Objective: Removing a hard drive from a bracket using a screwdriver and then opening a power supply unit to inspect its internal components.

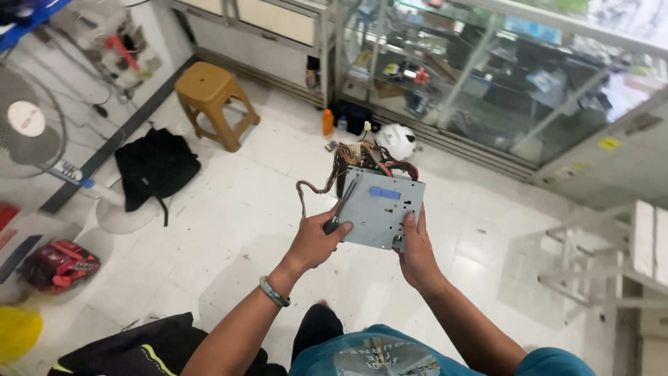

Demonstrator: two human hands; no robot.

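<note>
Between the two hands, held up over the white tiled floor [229, 237], sits a grey metal power supply box [379, 209], its cable bundle [362, 161] spilling off the far side. Left hand [316, 240] closes around a dark-handled screwdriver [339, 209] laid against the box; right hand [415, 251] grips the box's near right edge.

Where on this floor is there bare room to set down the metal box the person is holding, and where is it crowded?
Bare tiles lie between the black bag and the metal box, and right of the right hand toward the white frame. It is crowded by the glass cabinet, around the orange bottle and white helmet, and at the left edge near the fan.
</note>
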